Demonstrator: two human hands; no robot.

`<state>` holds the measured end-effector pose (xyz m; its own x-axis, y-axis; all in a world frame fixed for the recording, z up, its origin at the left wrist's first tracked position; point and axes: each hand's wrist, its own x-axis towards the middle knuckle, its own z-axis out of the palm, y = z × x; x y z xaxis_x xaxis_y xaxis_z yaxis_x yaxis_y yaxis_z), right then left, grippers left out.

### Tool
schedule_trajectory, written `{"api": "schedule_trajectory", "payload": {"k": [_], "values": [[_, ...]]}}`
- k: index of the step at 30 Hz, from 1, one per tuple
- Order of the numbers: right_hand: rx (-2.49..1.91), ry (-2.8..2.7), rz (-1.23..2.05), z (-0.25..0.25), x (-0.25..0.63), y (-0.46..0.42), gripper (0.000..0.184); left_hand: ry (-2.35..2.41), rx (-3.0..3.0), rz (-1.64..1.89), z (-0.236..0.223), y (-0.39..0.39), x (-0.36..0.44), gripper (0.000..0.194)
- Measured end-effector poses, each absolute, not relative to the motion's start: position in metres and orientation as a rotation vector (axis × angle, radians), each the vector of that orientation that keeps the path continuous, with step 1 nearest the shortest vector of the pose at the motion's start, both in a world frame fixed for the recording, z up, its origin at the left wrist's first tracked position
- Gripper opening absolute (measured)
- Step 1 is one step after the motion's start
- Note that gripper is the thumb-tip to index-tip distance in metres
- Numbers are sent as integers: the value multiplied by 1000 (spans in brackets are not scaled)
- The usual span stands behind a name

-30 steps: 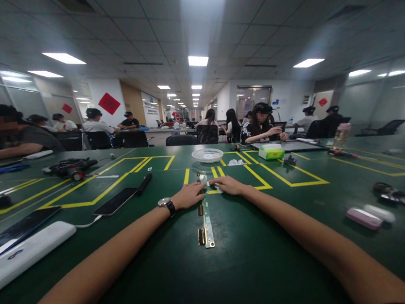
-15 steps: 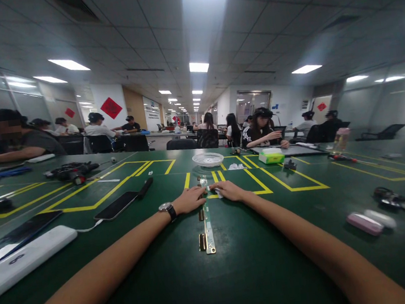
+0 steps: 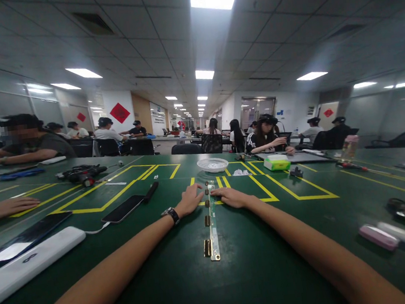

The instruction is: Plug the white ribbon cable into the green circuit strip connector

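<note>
A long narrow circuit board strip (image 3: pixel 214 224) lies lengthwise on the green table (image 3: pixel 218 291), with several brownish-gold flex tabs along its left side. My left hand (image 3: pixel 190 200), with a watch (image 3: pixel 171 215) on its wrist, rests just left of the strip's far part. Its fingers are stretched out and hold nothing that I can see. On the other side, my right hand (image 3: pixel 232 197) lies low with its fingers extended and the fingertips at the strip's right edge. Whether those fingertips press on the strip is too small to tell.
Beyond the strip stands a white basket (image 3: pixel 213 165), with a tissue pack (image 3: pixel 277 162) to its right. A phone (image 3: pixel 124 208), a white power bank (image 3: pixel 36 263) and another person's hand (image 3: pixel 7 209) are at left. A pink case (image 3: pixel 378 238) lies at right.
My left hand has lifted off the strip and shifted left. The white scrap by my right fingers no longer shows. Another person's hand has come into view at left.
</note>
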<state>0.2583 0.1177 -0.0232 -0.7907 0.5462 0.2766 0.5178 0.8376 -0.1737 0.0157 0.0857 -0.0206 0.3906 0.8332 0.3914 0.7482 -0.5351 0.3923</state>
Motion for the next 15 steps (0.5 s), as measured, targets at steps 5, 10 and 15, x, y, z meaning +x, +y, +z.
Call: {"api": "schedule_trajectory", "payload": {"k": [5, 10, 15], "values": [[-1224, -2679, -80, -8, 309, 120, 48, 1511, 2416, 866, -21, 90, 12, 30], [-1854, -2388, -282, -4, 384, 107, 42, 1500, 2451, 842, -21, 89, 15, 31], [-2331, -1968, -404, -10, 429, 93, 44, 1439, 2553, 779, -25, 88, 16, 29]]}}
